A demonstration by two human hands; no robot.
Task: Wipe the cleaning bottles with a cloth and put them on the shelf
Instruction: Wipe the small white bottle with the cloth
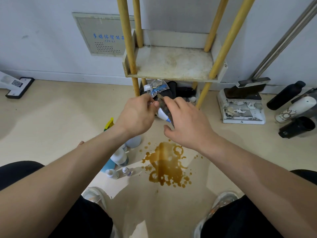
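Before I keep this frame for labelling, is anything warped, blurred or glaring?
Head view: wide-angle bends the shelf posts outward; the cloth and bottle look soft; pale sheen on the floor by the shoes; the spill is sharp.

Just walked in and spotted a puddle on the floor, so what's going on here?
A person crouches before a cream shelf with yellow wooden posts. The left hand grips a small white plastic bottle, and the right hand holds a dark cloth against it. No bottle stands on the visible shelf board yet; more white and blue bottles stand on the floor beside a brown liquid spill.
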